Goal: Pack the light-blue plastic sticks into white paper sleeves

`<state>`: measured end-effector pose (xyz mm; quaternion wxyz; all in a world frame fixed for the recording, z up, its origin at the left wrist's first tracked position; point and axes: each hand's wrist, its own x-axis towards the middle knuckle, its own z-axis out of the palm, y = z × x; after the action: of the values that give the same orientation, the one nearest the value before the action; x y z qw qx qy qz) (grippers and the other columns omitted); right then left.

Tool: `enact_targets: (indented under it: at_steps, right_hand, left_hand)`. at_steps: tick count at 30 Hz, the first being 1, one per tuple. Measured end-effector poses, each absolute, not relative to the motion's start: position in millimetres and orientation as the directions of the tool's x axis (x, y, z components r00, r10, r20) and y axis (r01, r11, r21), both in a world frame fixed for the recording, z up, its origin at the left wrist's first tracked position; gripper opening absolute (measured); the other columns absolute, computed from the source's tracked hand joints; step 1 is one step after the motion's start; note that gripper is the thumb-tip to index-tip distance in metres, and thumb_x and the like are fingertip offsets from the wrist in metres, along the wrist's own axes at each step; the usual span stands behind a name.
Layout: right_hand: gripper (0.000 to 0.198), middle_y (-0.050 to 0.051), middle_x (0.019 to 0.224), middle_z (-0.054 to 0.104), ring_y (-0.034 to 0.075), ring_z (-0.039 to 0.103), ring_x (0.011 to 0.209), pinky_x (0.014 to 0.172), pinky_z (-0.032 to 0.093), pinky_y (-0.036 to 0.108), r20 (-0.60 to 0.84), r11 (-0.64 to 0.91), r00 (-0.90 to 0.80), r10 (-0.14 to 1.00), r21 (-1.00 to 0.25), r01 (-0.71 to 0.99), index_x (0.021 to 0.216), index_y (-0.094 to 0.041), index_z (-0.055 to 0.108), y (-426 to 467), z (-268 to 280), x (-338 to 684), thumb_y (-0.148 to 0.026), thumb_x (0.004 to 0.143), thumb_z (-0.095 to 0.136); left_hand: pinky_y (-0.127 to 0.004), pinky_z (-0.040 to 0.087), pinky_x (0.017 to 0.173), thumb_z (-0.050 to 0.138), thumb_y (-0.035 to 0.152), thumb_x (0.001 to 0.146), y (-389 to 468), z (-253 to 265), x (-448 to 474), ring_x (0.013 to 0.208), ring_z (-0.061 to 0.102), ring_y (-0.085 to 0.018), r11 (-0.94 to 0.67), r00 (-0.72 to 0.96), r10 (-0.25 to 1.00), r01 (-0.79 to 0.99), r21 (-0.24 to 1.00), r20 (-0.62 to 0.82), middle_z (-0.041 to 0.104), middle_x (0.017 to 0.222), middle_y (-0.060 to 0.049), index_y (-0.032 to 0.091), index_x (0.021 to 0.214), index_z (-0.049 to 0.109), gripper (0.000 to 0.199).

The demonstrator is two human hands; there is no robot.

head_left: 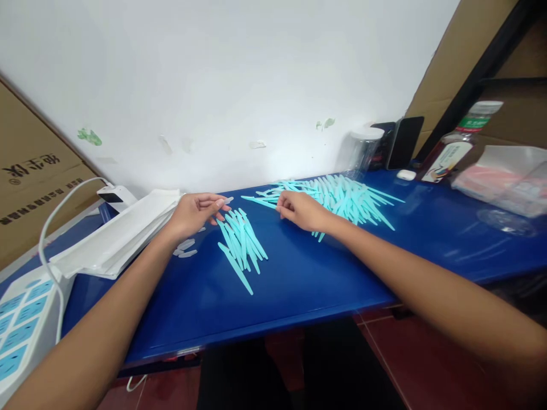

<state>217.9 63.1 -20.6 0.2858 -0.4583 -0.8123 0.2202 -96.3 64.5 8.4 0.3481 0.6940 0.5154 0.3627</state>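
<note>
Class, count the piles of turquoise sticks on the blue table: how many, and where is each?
2. The smaller pile lies just right of the left hand; the larger pile spreads behind the right hand, mostly to its right, partly hidden by it.

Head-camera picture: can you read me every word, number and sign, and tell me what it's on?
Brown cardboard box: a small circled mark, maybe "®"; the dark printed characters are too distorted to read surely.
White-capped bottle with dark red contents: writing on its green band and white label is too blurred.
Nothing else reads clearly.
</note>
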Motion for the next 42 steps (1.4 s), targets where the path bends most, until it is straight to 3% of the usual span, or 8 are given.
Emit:
enact_targets:
  at_steps: [6, 27, 30, 32, 35, 38, 40, 42]
  right_hand:
    - [0.014, 0.005, 0.08, 0.077, 0.016, 0.066, 0.068, 0.066, 0.046, 0.028, 0.292, 0.463, -0.404, 0.867, -0.77, 0.439, 0.085, -0.019, 0.064, 66, -12, 220, -0.029, 0.095, 0.063]
    - [0.017, 0.005, 0.079, 0.078, 0.018, 0.072, 0.076, 0.075, 0.05, 0.03, 0.348, 0.533, -0.46, 0.817, -0.762, 0.368, 0.085, -0.018, 0.07, 54, -9, 210, -0.033, 0.093, 0.067]
    - [0.016, 0.005, 0.08, 0.079, 0.019, 0.072, 0.077, 0.074, 0.05, 0.03, 0.347, 0.511, -0.42, 0.839, -0.768, 0.385, 0.087, -0.018, 0.072, 61, -8, 215, -0.033, 0.093, 0.068]
    - [0.015, 0.006, 0.081, 0.079, 0.02, 0.071, 0.077, 0.075, 0.051, 0.03, 0.366, 0.465, -0.291, 0.884, -0.747, 0.475, 0.089, -0.018, 0.073, 72, -8, 228, -0.031, 0.092, 0.067]
    - [0.01, 0.01, 0.084, 0.078, 0.024, 0.07, 0.083, 0.08, 0.05, 0.035, 0.421, 0.335, -0.078, 0.904, -0.581, 0.742, 0.082, -0.017, 0.074, 92, -11, 253, -0.024, 0.088, 0.069]
    - [0.009, 0.015, 0.09, 0.077, 0.032, 0.067, 0.097, 0.088, 0.048, 0.042, 0.48, 0.246, -0.042, 0.876, -0.371, 0.895, 0.079, -0.017, 0.074, 97, -13, 262, -0.019, 0.086, 0.068]
    - [0.012, 0.015, 0.095, 0.076, 0.032, 0.066, 0.098, 0.087, 0.047, 0.042, 0.52, 0.286, -0.06, 0.852, -0.366, 0.885, 0.085, -0.017, 0.074, 86, -12, 252, -0.024, 0.09, 0.067]
    - [0.019, 0.011, 0.094, 0.076, 0.027, 0.066, 0.088, 0.078, 0.046, 0.038, 0.492, 0.371, -0.121, 0.862, -0.452, 0.811, 0.088, -0.019, 0.073, 66, -10, 229, -0.036, 0.094, 0.066]
  left_hand:
    - [-0.029, 0.058, 0.061, 0.081, 0.065, 0.081, 63, 11, -95, 0.074, 0.075, -0.02, -0.212, 0.18, 0.973, 0.467, 0.858, 0.143, 0.082, 0.106, -0.015, 0.015, 0.105, 0.077, 0.055]
    - [-0.033, 0.06, 0.062, 0.08, 0.062, 0.082, 53, 13, -82, 0.074, 0.077, -0.023, -0.238, 0.305, 0.949, 0.509, 0.827, 0.085, 0.083, 0.098, -0.013, 0.017, 0.102, 0.081, 0.049]
    - [-0.034, 0.061, 0.065, 0.078, 0.063, 0.083, 56, 15, -88, 0.081, 0.078, -0.026, -0.256, 0.285, 0.951, 0.504, 0.825, 0.121, 0.083, 0.103, -0.014, 0.018, 0.108, 0.081, 0.051]
    - [-0.033, 0.06, 0.067, 0.076, 0.064, 0.084, 65, 18, -108, 0.087, 0.078, -0.026, -0.297, 0.18, 0.955, 0.545, 0.784, 0.237, 0.082, 0.108, -0.013, 0.02, 0.114, 0.079, 0.053]
    - [-0.028, 0.051, 0.058, 0.08, 0.063, 0.078, 80, 23, -149, 0.072, 0.072, -0.023, -0.255, 0.05, 0.916, 0.837, 0.483, 0.398, 0.079, 0.08, -0.007, 0.021, 0.095, 0.081, 0.045]
    - [-0.028, 0.043, 0.052, 0.087, 0.062, 0.067, 89, 26, -180, 0.058, 0.063, -0.02, -0.212, 0.206, 0.977, 0.905, 0.369, 0.057, 0.07, 0.064, -0.003, 0.024, 0.081, 0.081, 0.041]
    - [-0.028, 0.044, 0.052, 0.091, 0.06, 0.062, 90, 26, -186, 0.059, 0.064, -0.021, -0.227, 0.288, 0.952, 0.89, 0.396, -0.102, 0.07, 0.065, -0.003, 0.028, 0.083, 0.082, 0.04]
    - [-0.029, 0.045, 0.054, 0.092, 0.058, 0.059, 89, 25, -183, 0.061, 0.065, -0.022, -0.232, 0.327, 0.931, 0.874, 0.427, -0.163, 0.071, 0.067, -0.003, 0.03, 0.083, 0.083, 0.039]
